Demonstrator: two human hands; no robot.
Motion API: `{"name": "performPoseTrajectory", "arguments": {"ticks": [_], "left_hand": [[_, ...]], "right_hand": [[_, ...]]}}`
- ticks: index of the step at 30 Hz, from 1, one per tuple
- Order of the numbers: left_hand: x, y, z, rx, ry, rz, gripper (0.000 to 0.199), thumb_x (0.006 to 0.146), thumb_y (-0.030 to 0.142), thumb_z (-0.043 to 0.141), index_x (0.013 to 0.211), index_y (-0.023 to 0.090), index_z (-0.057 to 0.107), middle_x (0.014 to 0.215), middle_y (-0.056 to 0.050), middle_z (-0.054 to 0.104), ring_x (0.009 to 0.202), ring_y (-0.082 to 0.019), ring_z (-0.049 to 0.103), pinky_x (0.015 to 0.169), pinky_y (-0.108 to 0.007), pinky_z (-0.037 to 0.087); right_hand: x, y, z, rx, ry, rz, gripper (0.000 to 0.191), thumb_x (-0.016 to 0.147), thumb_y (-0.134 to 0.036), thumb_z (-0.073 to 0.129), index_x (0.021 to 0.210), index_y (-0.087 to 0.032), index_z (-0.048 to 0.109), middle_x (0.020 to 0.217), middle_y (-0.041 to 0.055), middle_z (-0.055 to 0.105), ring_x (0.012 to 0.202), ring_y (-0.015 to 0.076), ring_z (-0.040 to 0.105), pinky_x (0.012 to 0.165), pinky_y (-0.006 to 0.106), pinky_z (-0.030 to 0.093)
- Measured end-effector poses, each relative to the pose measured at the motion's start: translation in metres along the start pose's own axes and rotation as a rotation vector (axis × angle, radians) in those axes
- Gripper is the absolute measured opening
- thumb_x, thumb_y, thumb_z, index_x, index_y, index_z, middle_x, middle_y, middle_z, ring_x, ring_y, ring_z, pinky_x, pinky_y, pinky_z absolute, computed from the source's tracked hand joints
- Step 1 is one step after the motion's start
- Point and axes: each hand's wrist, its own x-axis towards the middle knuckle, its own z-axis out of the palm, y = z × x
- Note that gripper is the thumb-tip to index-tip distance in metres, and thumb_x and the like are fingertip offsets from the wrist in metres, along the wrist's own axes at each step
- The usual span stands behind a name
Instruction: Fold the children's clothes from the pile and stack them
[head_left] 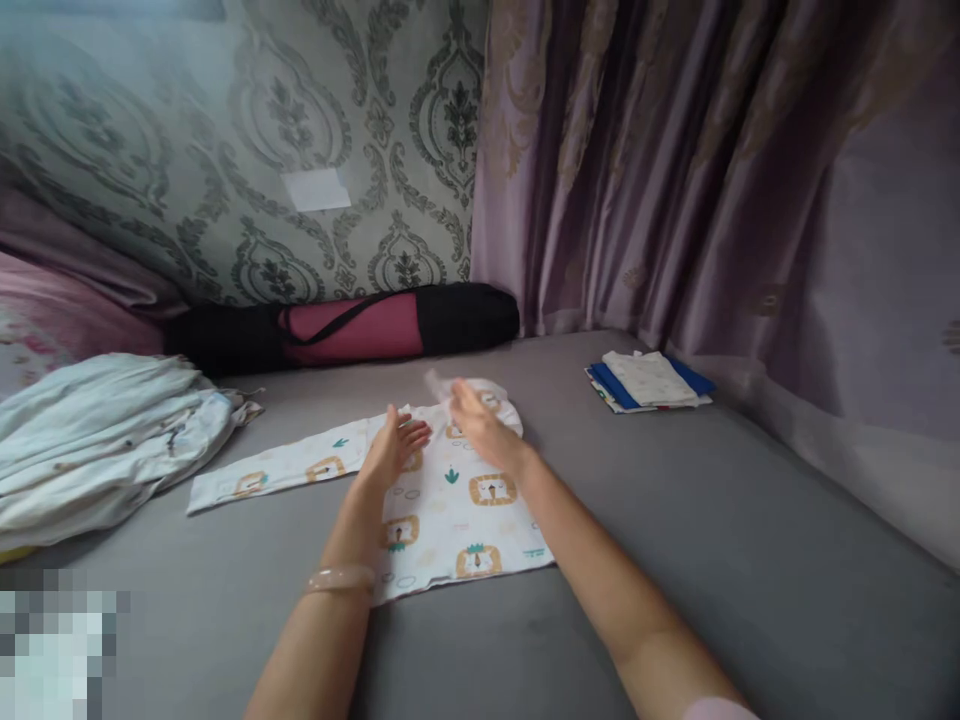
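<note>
A small white long-sleeved shirt (pixel 465 520) with lion faces and green leaves lies on the grey bed sheet. One of its sleeves stretches out flat to the left, while its right side is folded over in a rounded edge. My left hand (pixel 394 447) is over the shirt near the base of that sleeve, fingers apart and holding nothing. Near the shirt's upper edge is my right hand (pixel 484 425), its fingers closed on a pale piece of the shirt that is smeared by motion. A bracelet circles my left wrist.
To the left sits a heap of pale crumpled cloth (pixel 105 440). A black and maroon long bag (pixel 352 330) lies along the wall. Folded clothes (pixel 649 380), white and blue, are stacked at the right near the purple curtain (pixel 570 180). The lower left corner is pixelated.
</note>
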Motion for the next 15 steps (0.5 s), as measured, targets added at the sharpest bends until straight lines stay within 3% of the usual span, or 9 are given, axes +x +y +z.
{"name": "performPoseTrajectory", "arguments": {"ticks": [2, 5, 7, 9, 11, 15], "left_hand": [[0.001, 0.001, -0.002, -0.034, 0.014, -0.073, 0.07, 0.087, 0.073, 0.029, 0.121, 0.015, 0.048, 0.103, -0.015, 0.065, 0.091, -0.023, 0.067, 0.077, -0.037, 0.053], [0.003, 0.0, -0.001, 0.059, 0.051, -0.071, 0.071, 0.083, 0.074, 0.037, 0.122, 0.015, 0.05, 0.09, -0.01, 0.066, 0.081, -0.022, 0.066, 0.07, -0.034, 0.052], [0.002, -0.003, -0.001, 0.18, 0.096, -0.012, 0.069, 0.076, 0.067, 0.059, 0.121, 0.015, 0.052, 0.082, -0.005, 0.064, 0.072, -0.018, 0.064, 0.064, -0.028, 0.05], [0.001, -0.005, -0.001, 0.304, 0.132, 0.045, 0.07, 0.067, 0.054, 0.074, 0.121, 0.015, 0.053, 0.077, -0.001, 0.06, 0.063, -0.014, 0.059, 0.058, -0.023, 0.046], [-0.001, -0.005, -0.001, 0.389, 0.145, 0.066, 0.073, 0.063, 0.042, 0.079, 0.125, 0.016, 0.051, 0.076, 0.002, 0.056, 0.057, -0.011, 0.054, 0.05, -0.021, 0.042], [-0.003, -0.005, -0.001, 0.433, 0.142, 0.104, 0.074, 0.064, 0.03, 0.078, 0.129, 0.017, 0.047, 0.08, 0.001, 0.056, 0.056, -0.009, 0.051, 0.047, -0.019, 0.041]], "right_hand": [[-0.016, 0.007, 0.013, -0.323, -0.283, 0.045, 0.062, 0.088, -0.039, 0.055, 0.144, -0.019, 0.036, 0.156, 0.0135, 0.025, 0.143, 0.024, 0.022, 0.112, 0.04, 0.03], [-0.042, 0.013, 0.029, -0.701, -0.571, -0.018, 0.053, 0.09, -0.033, 0.053, 0.138, -0.014, 0.044, 0.154, 0.0177, 0.025, 0.143, 0.0281, 0.021, 0.114, 0.045, 0.024], [-0.056, 0.016, 0.039, -0.883, -0.59, -0.097, 0.05, 0.092, -0.034, 0.051, 0.136, -0.011, 0.046, 0.151, 0.0211, 0.031, 0.142, 0.0314, 0.023, 0.115, 0.051, 0.02], [-0.064, 0.017, 0.048, -1.002, -0.523, -0.155, 0.049, 0.094, -0.035, 0.047, 0.137, -0.012, 0.045, 0.148, 0.0219, 0.033, 0.141, 0.0327, 0.023, 0.114, 0.054, 0.018], [-0.066, 0.015, 0.051, -1.049, -0.498, -0.181, 0.047, 0.095, -0.035, 0.044, 0.136, -0.014, 0.045, 0.146, 0.0202, 0.037, 0.14, 0.0312, 0.027, 0.113, 0.053, 0.021], [-0.063, 0.004, 0.041, -1.039, -0.566, -0.14, 0.045, 0.092, -0.033, 0.049, 0.131, -0.011, 0.05, 0.143, 0.0201, 0.042, 0.136, 0.0304, 0.034, 0.111, 0.049, 0.027]]}}
